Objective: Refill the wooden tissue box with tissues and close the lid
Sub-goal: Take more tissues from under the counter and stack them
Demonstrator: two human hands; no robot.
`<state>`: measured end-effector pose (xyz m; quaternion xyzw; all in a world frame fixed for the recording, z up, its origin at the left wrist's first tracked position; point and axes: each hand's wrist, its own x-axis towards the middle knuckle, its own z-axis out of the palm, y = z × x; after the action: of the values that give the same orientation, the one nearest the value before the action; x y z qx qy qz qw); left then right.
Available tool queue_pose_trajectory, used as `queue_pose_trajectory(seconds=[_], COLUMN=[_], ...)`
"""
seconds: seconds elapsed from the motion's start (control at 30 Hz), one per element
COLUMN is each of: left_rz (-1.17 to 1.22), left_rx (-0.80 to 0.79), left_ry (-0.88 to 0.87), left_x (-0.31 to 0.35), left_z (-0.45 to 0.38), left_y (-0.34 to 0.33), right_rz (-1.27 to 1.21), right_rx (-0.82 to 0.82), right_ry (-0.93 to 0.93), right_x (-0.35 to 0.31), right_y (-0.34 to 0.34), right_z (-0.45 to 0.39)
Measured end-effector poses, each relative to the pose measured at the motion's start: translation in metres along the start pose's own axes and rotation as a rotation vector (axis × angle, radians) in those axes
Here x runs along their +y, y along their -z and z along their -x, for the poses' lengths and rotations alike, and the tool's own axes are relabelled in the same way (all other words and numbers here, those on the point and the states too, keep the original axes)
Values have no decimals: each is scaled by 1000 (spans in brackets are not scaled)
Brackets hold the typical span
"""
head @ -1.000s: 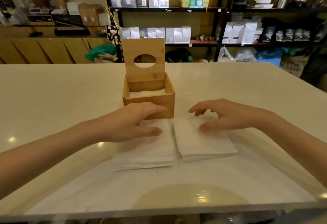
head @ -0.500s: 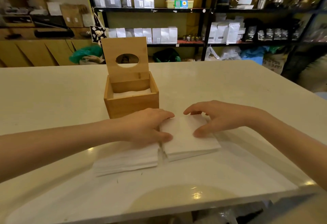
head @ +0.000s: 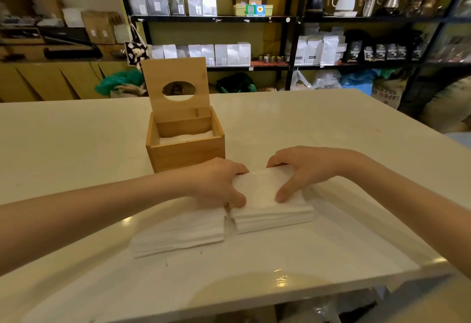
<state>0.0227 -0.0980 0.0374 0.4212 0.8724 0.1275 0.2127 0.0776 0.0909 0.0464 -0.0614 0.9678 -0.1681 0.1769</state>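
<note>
A wooden tissue box (head: 187,153) stands on the white table, its lid (head: 178,88) with an oval hole swung upright at the back. White tissues (head: 186,138) lie low inside it. Two stacks of white tissues lie in front of the box. Both hands hold the right stack (head: 270,205): my left hand (head: 219,182) grips its left edge, thumb on top, and my right hand (head: 303,169) grips its far right side with the thumb pressed on top. The left stack (head: 178,231) lies flat beside it, partly under my left hand.
The white table (head: 76,144) stretches wide to the left and right of the box, with its front edge close to me. Behind the table stand black shelves (head: 290,42) with bags, kettles and jars, and a wooden counter (head: 51,80) at the left.
My left hand has shifted from the left stack to the left edge of the right stack. My right hand has closed onto that stack. The camera has moved a little.
</note>
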Motion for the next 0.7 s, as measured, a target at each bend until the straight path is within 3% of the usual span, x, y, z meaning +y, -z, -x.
queue_pose_trajectory(seconds=[0.17,0.37,0.53,0.7], left_rz=[27,305,539,803], left_rx=[-10,171,326,284], left_ry=[5,-42,-18,72], left_x=[3,7,-3,-33], left_z=[-1,17,51,96], left_y=[3,19,44,62], right_rz=[-8,-151,-421,-744], right_rx=[20,124,184,57], right_ry=[24,154,309,367], right_x=[-2,-11,-34,-63], right_y=[4,30,49,42], right_z=[2,18,23,5])
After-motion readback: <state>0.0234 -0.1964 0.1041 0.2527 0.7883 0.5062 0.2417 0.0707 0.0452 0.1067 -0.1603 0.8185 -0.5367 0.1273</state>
